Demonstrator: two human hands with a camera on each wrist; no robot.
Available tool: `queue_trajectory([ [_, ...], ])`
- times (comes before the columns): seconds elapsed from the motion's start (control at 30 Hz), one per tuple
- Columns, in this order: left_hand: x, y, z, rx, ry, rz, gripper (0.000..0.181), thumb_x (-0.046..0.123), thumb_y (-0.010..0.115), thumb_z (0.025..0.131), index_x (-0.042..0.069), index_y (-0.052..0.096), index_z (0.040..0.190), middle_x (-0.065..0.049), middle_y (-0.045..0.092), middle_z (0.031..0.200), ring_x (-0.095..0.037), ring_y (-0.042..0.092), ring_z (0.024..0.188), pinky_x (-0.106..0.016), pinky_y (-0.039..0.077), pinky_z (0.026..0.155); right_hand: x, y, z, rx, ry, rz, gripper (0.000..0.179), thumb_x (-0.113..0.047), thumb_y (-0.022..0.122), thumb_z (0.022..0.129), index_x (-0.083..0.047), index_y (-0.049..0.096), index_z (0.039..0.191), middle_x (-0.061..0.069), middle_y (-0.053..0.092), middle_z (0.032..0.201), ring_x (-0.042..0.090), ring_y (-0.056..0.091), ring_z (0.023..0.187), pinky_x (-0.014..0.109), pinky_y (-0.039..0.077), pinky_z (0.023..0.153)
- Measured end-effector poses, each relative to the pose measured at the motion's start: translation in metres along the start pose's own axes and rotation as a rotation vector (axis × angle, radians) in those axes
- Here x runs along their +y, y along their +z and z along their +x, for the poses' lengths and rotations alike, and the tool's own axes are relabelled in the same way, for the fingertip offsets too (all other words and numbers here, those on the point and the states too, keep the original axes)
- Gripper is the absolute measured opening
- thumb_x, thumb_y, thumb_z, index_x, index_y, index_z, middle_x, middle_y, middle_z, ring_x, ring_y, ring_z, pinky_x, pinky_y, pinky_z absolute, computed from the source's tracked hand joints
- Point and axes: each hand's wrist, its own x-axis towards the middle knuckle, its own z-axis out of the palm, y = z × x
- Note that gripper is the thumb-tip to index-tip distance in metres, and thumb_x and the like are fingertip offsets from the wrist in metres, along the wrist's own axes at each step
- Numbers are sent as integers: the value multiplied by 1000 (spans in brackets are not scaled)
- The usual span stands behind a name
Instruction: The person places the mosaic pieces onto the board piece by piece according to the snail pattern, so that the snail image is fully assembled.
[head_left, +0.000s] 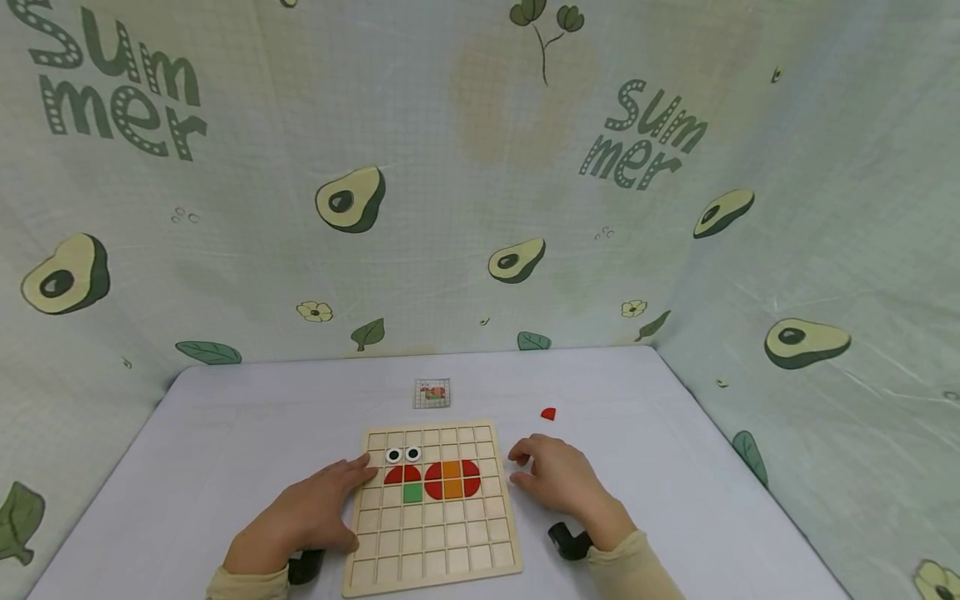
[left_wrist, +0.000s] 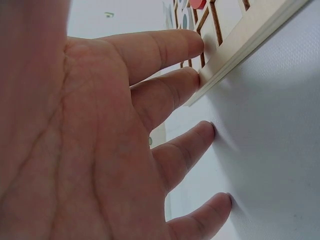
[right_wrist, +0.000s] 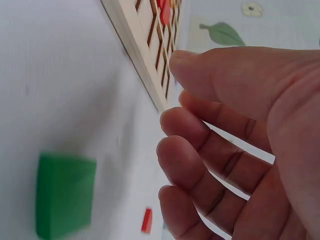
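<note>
A wooden grid board (head_left: 435, 542) lies on the white table. On it are two round eye pieces (head_left: 393, 456), several red quarter-circle pieces (head_left: 432, 489), two orange squares (head_left: 452, 488) and a green square (head_left: 413, 493). My left hand (head_left: 318, 506) rests at the board's left edge, fingers spread; in the left wrist view two fingertips (left_wrist: 192, 44) touch the rim. Beyond the board's right edge, my right hand (head_left: 557, 473) hovers with loosely bent fingers (right_wrist: 182, 160) and nothing between them. A green block (right_wrist: 65, 195) shows below it in the right wrist view, hidden in the head view.
A small picture card (head_left: 432, 393) with a coloured grid design lies behind the board. One loose red quarter-circle piece (head_left: 549, 413) lies behind the right hand. A patterned cloth (head_left: 450, 292) hangs along the table's back and sides.
</note>
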Motion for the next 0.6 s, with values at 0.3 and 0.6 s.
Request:
queue_trajectory([
  [0.3,0,-1,-1,-4,15,-6,89,25,92,57,13,59,139,-7,45,152,-38,40,137,-62,43,97,29,-25,-11,13,194,55,23,-20,81,83,-17,74,105,-12,63,91,8,52,73,30,46,61],
  [0.6,-1,-1,-1,5,15,-8,88,23,91,57,11,60,138,-7,46,151,-37,41,137,-61,43,97,43,-33,-19,-11,232,94,25,-17,81,83,-18,74,107,-11,64,94,9,53,76,30,47,63],
])
